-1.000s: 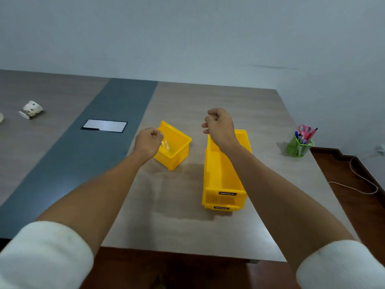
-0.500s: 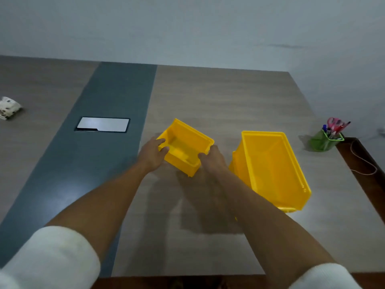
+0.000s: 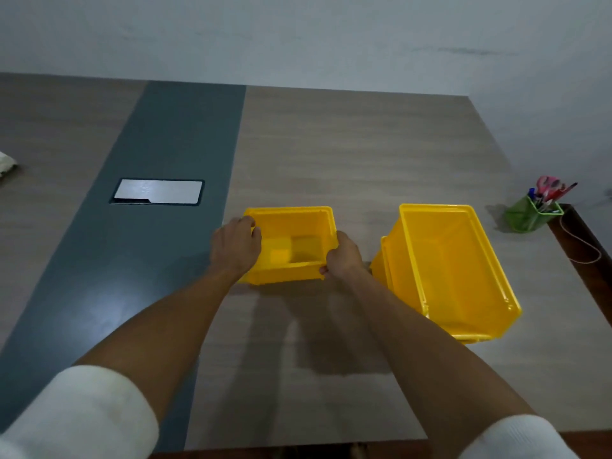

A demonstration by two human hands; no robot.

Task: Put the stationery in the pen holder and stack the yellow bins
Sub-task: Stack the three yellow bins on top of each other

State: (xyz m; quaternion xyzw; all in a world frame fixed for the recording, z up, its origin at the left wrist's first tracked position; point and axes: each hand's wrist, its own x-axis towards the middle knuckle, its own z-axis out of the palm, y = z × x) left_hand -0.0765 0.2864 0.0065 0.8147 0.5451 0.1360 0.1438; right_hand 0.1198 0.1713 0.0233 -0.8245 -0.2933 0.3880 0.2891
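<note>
A small yellow bin (image 3: 294, 241) stands on the table's middle, open side up. My left hand (image 3: 235, 245) grips its left wall, fingers curled over the rim. My right hand (image 3: 341, 258) holds its right front corner, fingers wrapped around the outside. To the right sits a larger yellow bin (image 3: 450, 270), nested in another whose edge shows beneath it. A green mesh pen holder (image 3: 531, 215) with pens and pink scissors stands near the table's right edge.
The wood-grain table (image 3: 347, 154) has a dark grey strip with a metal cover plate (image 3: 158, 191) set into it. A crumpled white object (image 3: 6, 162) lies at the far left. A thin cable (image 3: 583, 246) loops off the right edge.
Both hands came down from closed fists above the table onto the small bin. The bin has been turned square to me. The view has shifted left and lower.
</note>
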